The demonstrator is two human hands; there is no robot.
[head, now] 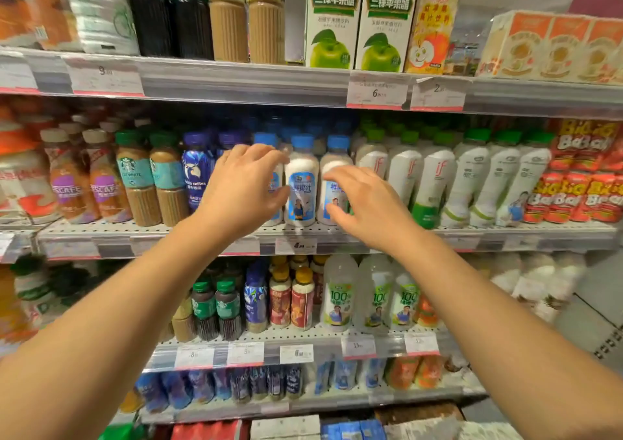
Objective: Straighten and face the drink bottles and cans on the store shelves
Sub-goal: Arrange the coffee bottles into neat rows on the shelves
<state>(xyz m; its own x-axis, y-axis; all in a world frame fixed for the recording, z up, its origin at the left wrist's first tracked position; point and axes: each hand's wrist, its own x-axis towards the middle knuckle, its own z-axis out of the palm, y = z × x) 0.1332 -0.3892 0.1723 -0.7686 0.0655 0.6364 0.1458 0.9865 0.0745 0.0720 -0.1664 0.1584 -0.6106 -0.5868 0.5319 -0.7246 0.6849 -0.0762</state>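
**Both hands at the blue-capped bottles, middle shelf**

You stand before a tall drinks rack, and the shelf that matters is the middle shelf (202, 234), the one with the row of price tags along its near edge. It is packed from left to right: coffee bottles (101, 183) on the left, then blue-capped bottles (301, 183) of a white drink in the centre, then white green-capped bottles (435, 183) to the right, with red packs at the far right end.

Your work is on the blue-capped bottles. The middle one of the front three stands upright with its label towards you and shows plainly between your hands. The ones to either side are partly hidden behind your hands, so you cannot tell how their labels face.

Your left hand (242, 186) has its fingers curled round the left bottle of the three, apparently gripping it. Your right hand (364, 200) is at the right bottle with fingers spread and loosely bent; whether it touches or just hovers cannot be told.

The step in hand looks like facing this trio. Next, you likely need to turn each outer bottle until its label matches the middle one, then draw all three to the near edge in an even line.
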